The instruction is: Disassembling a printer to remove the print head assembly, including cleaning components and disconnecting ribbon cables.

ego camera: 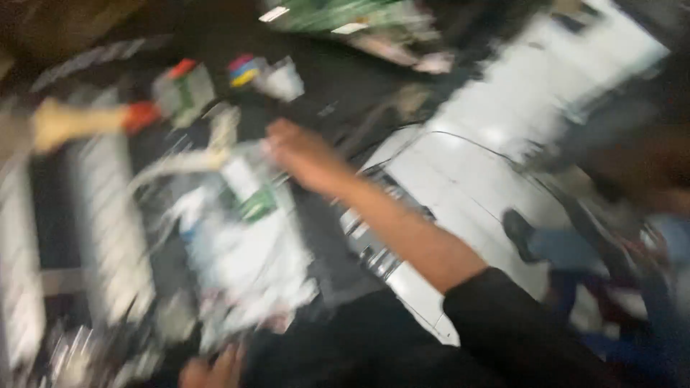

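The whole view is smeared by motion. My right hand (300, 154) reaches out from the lower right in a black sleeve. It rests at the top edge of a white and silver electronic unit (244, 244) with a small green board on it. The blur hides whether the fingers grip the unit. Only the fingertips of my left hand (212, 370) show at the bottom edge, just below that unit. A pale cable (183, 162) curves off to the left of my right hand.
A tool with a yellowish handle and red collar (79, 122) lies at the left. A small box with a red top (183, 90) and a coloured piece (244, 70) sit behind. A green circuit board (338, 14) is at the top. Another person's shoe (517, 233) stands on the white floor (503, 122).
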